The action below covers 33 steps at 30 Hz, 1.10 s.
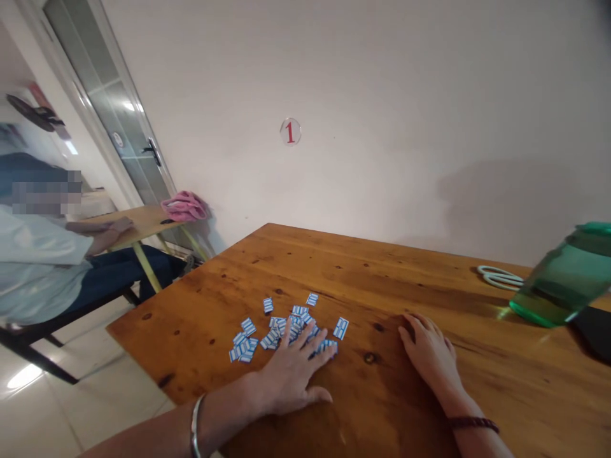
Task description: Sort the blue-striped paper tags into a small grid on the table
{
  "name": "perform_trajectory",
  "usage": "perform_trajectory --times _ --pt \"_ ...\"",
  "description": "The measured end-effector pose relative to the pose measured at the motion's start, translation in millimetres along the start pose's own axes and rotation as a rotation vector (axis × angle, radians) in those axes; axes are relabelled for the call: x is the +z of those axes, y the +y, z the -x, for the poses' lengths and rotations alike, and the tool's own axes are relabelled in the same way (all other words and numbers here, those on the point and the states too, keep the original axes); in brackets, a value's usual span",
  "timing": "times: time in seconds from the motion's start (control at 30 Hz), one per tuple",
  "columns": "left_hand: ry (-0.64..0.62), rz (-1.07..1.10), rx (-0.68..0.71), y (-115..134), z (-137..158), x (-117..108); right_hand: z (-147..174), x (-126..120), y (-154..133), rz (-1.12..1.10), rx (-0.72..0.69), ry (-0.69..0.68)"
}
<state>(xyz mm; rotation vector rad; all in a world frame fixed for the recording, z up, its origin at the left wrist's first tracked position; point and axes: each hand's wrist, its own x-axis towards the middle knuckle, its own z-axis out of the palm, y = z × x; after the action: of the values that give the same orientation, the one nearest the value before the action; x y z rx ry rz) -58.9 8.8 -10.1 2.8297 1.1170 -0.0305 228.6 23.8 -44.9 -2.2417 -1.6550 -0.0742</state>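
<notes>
A loose pile of small blue-and-white striped cards (279, 327) lies on the wooden table (334, 267). My left hand (296, 369), with a silver bangle at the wrist, rests palm down with spread fingers over the pile's near right part, hiding some of the cards. One single card (340, 328) lies apart, just right of the fingertips, and another card (312, 299) sits beyond the pile. My right hand (429, 350) lies on the bare wood to the right, away from the cards, its fingers loosely bent and holding nothing that shows.
A green transparent bottle (563, 273) stands at the right, with a coiled white cable (499, 277) beside it and a dark flat object (594, 331) near its base. To the left, a person (38, 261) sits at another table (143, 222) bearing a pink cloth (185, 206).
</notes>
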Motion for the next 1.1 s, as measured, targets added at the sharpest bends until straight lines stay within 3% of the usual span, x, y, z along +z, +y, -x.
perform_trajectory --times 0.07,0.2,0.3,0.37,0.5,0.57,0.63,0.73,0.77,0.8,0.9,0.97,1.1 --pt "0.037 -0.033 -0.096 -9.2 0.0 -1.4 -0.1 0.8 0.9 -0.009 0.001 0.007" --pt "0.171 -0.140 -0.480 -55.2 12.8 -4.1 -0.2 2.1 1.6 -0.032 -0.007 0.022" --pt "0.133 -0.133 -0.624 -69.1 33.9 -1.8 -0.2 2.2 1.0 -0.029 -0.002 0.023" --pt "0.052 -0.079 -0.589 -58.1 46.0 1.2 -0.3 1.5 0.4 -0.018 0.006 0.018" --pt "-0.006 -0.038 -0.211 -22.8 47.6 4.2 -0.4 -0.8 -0.1 -0.001 0.004 0.000" --pt "-0.030 -0.032 -0.077 -19.5 37.9 3.2 -0.3 -1.7 -0.1 0.006 -0.001 0.000" --pt "-0.015 -0.041 -0.153 -27.9 26.6 1.2 -0.2 -2.2 -0.1 0.010 -0.006 0.000" --pt "0.068 -0.079 -0.493 -42.7 16.8 -1.6 0.2 -2.1 -0.4 0.010 -0.002 -0.003" --pt "0.071 -0.081 -0.548 -43.5 16.5 -2.2 0.4 -2.1 -0.7 0.009 0.001 -0.001" --pt "0.058 -0.074 -0.542 -41.7 17.5 -2.6 0.5 -2.1 -0.9 0.009 0.006 0.001" --pt "-0.028 -0.017 -0.258 -28.0 23.3 -1.7 0.6 -2.6 -1.8 0.008 0.017 -0.011" --pt "-0.047 0.005 -0.174 -23.5 24.2 -0.8 0.6 -3.3 -2.2 0.006 0.021 -0.021" --pt "0.060 -0.054 -0.474 -40.6 6.7 -3.7 0.8 -3.8 -2.5 -0.002 0.020 -0.009"
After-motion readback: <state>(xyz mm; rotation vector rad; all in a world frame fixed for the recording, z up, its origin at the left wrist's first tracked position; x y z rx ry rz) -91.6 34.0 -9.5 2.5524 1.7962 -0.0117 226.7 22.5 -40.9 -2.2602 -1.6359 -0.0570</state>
